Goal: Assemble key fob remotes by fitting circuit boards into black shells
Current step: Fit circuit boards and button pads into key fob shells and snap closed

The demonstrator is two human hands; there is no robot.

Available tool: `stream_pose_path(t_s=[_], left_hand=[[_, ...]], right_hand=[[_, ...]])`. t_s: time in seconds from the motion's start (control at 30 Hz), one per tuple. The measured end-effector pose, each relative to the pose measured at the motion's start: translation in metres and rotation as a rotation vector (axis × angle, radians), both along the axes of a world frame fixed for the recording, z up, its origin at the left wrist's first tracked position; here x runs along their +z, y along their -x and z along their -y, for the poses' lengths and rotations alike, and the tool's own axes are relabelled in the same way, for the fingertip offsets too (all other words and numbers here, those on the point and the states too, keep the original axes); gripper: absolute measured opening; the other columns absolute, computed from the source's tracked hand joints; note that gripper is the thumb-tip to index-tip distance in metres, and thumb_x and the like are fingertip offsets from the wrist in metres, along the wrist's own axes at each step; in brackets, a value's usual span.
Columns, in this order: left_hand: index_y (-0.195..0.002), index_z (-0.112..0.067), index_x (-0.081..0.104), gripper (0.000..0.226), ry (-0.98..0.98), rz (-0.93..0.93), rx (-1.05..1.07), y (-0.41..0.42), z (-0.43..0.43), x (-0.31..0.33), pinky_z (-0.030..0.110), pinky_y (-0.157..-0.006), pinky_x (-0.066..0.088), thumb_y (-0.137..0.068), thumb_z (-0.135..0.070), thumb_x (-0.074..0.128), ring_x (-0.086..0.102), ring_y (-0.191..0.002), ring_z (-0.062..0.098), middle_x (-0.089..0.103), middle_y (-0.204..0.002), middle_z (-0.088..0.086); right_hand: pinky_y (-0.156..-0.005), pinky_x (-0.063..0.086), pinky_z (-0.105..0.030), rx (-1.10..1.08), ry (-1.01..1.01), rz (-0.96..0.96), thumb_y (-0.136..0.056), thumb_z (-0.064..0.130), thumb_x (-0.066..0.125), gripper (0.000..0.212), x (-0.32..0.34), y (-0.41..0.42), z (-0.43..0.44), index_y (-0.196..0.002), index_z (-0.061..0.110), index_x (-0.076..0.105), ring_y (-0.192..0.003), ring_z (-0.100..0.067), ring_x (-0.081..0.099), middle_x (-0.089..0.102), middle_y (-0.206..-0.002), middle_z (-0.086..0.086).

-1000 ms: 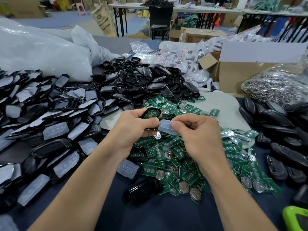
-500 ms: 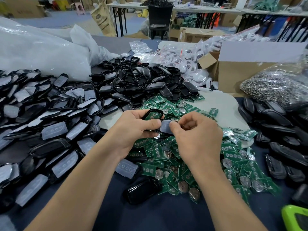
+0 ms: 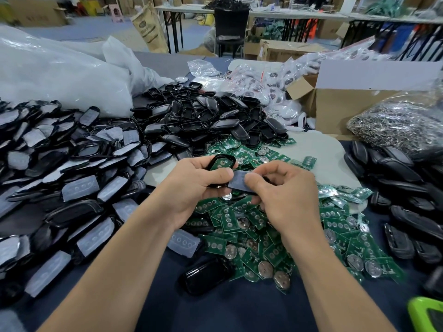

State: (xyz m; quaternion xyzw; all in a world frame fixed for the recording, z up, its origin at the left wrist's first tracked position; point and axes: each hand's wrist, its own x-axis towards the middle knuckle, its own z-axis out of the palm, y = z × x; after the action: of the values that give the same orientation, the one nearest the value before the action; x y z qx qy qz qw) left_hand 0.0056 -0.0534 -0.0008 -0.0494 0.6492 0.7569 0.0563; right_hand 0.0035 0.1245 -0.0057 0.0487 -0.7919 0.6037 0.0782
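On the dark blue table (image 3: 239, 312), in a warehouse room, three black shell heaps are lying: left heap (image 3: 72, 164), far heap (image 3: 211, 121), right heap (image 3: 407, 188). One circuit board pile (image 3: 263, 236) is lying near centre. Left hand (image 3: 191, 185) is gripping one shell (image 3: 221, 161) holding a green board. Right hand (image 3: 285, 195) is pinching one grey pad (image 3: 237, 182).

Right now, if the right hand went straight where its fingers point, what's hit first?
Likely the left hand, at its thumb, gripping the black shell; the grey pad pinched by the right hand lies beside it.
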Motion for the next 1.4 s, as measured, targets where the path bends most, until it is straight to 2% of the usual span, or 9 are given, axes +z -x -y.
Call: stream_pose_path(t_s=[0.17, 0.3, 0.43, 0.53, 0.77, 0.97, 1.13, 1.3, 1.4], left_hand=[[-0.088, -0.011, 0.081, 0.016, 0.123, -0.068, 0.09, -0.001, -0.006, -0.003, 0.02, -0.067, 0.058, -0.081, 0.003, 0.082, 0.074, -0.074, 0.014, 0.079, -0.086, 0.007], [-0.075, -0.02, 0.083, 0.027, 0.143, -0.1, 0.183, 0.0, -0.006, -0.002, 0.02, -0.062, 0.056, -0.078, 0.007, 0.083, 0.07, -0.065, 0.01, 0.076, -0.073, 0.0], [-0.073, -0.021, 0.082, 0.027, 0.151, -0.118, 0.199, -0.001, -0.006, -0.001, 0.019, -0.062, 0.057, -0.078, 0.006, 0.084, 0.068, -0.064, 0.008, 0.074, -0.071, -0.002], [-0.076, -0.02, 0.082, 0.022, 0.169, -0.126, 0.151, -0.003, -0.009, -0.002, 0.017, -0.063, 0.056, -0.081, 0.001, 0.084, 0.069, -0.066, 0.007, 0.075, -0.075, -0.001], [-0.074, -0.022, 0.082, 0.027, 0.226, -0.163, 0.25, -0.003, -0.009, -0.001, 0.025, -0.063, 0.061, -0.075, 0.004, 0.086, 0.069, -0.062, 0.012, 0.075, -0.068, -0.001], [-0.072, -0.02, 0.081, 0.026, 0.256, -0.195, 0.278, -0.003, -0.011, -0.001, 0.028, -0.064, 0.063, -0.073, 0.005, 0.087, 0.068, -0.062, 0.013, 0.074, -0.067, -0.002], [-0.077, -0.019, 0.08, 0.02, 0.276, -0.213, 0.224, -0.004, -0.016, -0.002, 0.02, -0.061, 0.057, -0.076, 0.0, 0.087, 0.068, -0.063, 0.009, 0.074, -0.069, -0.003], [-0.075, -0.026, 0.081, 0.029, 0.359, -0.223, 0.297, -0.003, -0.013, 0.001, 0.024, -0.062, 0.06, -0.071, 0.001, 0.091, 0.067, -0.061, 0.009, 0.076, -0.07, -0.001], [-0.073, -0.024, 0.083, 0.023, 0.183, -0.176, 0.243, -0.004, -0.016, 0.004, 0.02, -0.061, 0.058, -0.079, -0.002, 0.086, 0.072, -0.065, 0.009, 0.077, -0.073, -0.001]], right_hand=[[-0.052, 0.057, -0.041, 0.011, 0.022, 0.044, -0.083, 0.019, 0.082, 0.013, -0.003, 0.0, 0.002, -0.084, 0.03, 0.074, -0.053, -0.023, 0.07, 0.075, -0.065, 0.002], [-0.056, 0.055, -0.025, 0.094, 0.235, 0.169, -0.089, 0.001, 0.074, 0.019, -0.001, 0.0, 0.003, -0.083, 0.019, 0.078, -0.057, -0.018, 0.07, 0.077, -0.073, -0.007], [-0.057, 0.056, -0.027, 0.086, 0.296, 0.192, -0.089, -0.009, 0.069, 0.024, -0.001, 0.001, 0.002, -0.082, 0.013, 0.077, -0.056, -0.023, 0.069, 0.076, -0.071, -0.011], [-0.056, 0.056, -0.027, 0.035, 0.255, 0.166, -0.087, -0.009, 0.071, 0.024, -0.001, 0.002, 0.001, -0.082, 0.013, 0.077, -0.054, -0.022, 0.071, 0.077, -0.07, -0.007], [-0.06, 0.056, -0.023, 0.072, 0.282, 0.18, -0.087, -0.008, 0.071, 0.025, -0.001, -0.001, 0.005, -0.083, 0.016, 0.078, -0.059, -0.02, 0.072, 0.077, -0.074, -0.008], [-0.059, 0.06, -0.034, -0.023, 0.207, 0.15, -0.089, 0.001, 0.073, 0.024, -0.001, -0.002, 0.009, -0.076, 0.02, 0.078, -0.055, -0.021, 0.073, 0.078, -0.071, -0.003], [-0.054, 0.058, -0.03, -0.061, 0.149, 0.101, -0.087, 0.003, 0.074, 0.021, 0.001, -0.001, 0.004, -0.077, 0.022, 0.078, -0.052, -0.019, 0.073, 0.078, -0.07, 0.001], [-0.054, 0.059, -0.027, 0.016, 0.077, 0.113, -0.088, 0.005, 0.077, 0.018, 0.003, -0.005, 0.007, -0.081, 0.022, 0.076, -0.054, -0.015, 0.072, 0.077, -0.07, 0.002], [-0.05, 0.051, -0.02, -0.002, 0.279, 0.231, -0.087, -0.004, 0.076, 0.017, 0.006, -0.003, 0.005, -0.082, 0.012, 0.077, -0.049, -0.015, 0.066, 0.076, -0.067, -0.004]])
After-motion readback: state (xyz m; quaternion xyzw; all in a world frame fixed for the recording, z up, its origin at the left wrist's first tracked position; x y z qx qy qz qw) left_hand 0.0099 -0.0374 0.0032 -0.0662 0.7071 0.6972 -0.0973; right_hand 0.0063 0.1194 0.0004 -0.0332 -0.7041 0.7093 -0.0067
